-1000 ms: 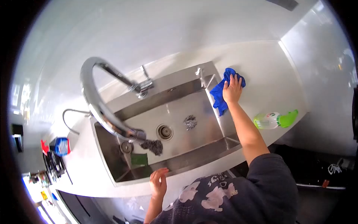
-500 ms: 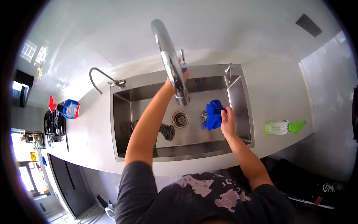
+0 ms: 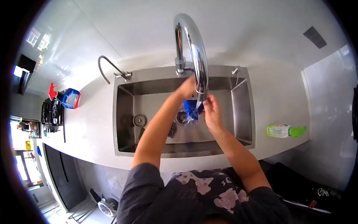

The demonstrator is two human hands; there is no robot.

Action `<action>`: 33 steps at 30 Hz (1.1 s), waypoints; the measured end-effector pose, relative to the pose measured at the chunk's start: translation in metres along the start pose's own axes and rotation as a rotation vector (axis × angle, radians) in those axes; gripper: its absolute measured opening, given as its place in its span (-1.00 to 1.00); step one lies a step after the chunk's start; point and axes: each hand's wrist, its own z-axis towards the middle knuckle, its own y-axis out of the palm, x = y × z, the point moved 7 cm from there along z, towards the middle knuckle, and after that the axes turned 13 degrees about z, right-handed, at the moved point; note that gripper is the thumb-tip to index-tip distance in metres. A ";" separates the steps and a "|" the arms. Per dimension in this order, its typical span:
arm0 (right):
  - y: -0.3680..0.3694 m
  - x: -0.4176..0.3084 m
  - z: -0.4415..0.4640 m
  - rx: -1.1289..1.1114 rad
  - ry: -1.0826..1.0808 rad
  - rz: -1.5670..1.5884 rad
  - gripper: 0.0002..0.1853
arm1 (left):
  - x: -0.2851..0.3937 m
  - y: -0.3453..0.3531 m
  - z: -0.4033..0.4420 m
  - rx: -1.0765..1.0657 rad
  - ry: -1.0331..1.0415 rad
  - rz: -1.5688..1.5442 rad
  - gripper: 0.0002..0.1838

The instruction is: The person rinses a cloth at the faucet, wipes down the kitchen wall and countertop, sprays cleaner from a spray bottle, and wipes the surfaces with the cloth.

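Since half a second earlier, the cloth (image 3: 189, 106) has moved from the right part of the sink (image 3: 156, 151) to a place below the spout of the tap (image 3: 201, 71); the left hand (image 3: 187, 89), then up behind the tap near its lever, has come down to the cloth. Water falls from the spout onto the cloth and splashes below it, just beside and partly over the drain (image 3: 180, 117). Right hand (image 3: 213, 115): thumb and fingers pinched on the cloth's right edge. Left hand: blurred and partly hidden by the spout, at the cloth's upper edge; whether its fingers grip cannot be told. Both hands are near each other, the cloth between them.

Within the basin, a dark scourer (image 3: 172, 131) lies near the drain, and a round strainer (image 3: 140, 120) lies farther left, beyond the left forearm. On the counter (image 3: 278, 106), a bottle (image 3: 279, 130) with a green top lies on its side to the right of the sink; at the far left, a blue sprayer (image 3: 71, 98) with a red head is near the stove (image 3: 53, 112).
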 end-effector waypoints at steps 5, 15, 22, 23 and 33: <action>0.003 0.000 0.005 0.008 -0.227 -0.252 -0.76 | -0.013 0.031 -0.115 0.288 -0.080 0.046 -0.62; -0.009 0.007 -0.025 -0.424 0.079 -0.521 -0.54 | 0.038 0.007 -0.135 0.603 0.068 0.309 -0.74; -0.029 0.013 -0.022 -0.319 0.321 -0.308 -0.61 | 0.054 -0.011 -0.122 0.692 0.058 0.218 -0.70; -0.025 0.005 -0.020 -0.295 0.273 -0.129 -0.63 | 0.042 -0.015 -0.119 0.731 0.006 0.173 -0.68; 0.020 -0.036 -0.026 -0.131 -0.441 -0.557 -0.65 | -0.035 0.113 -0.069 0.055 -0.277 -1.226 -0.26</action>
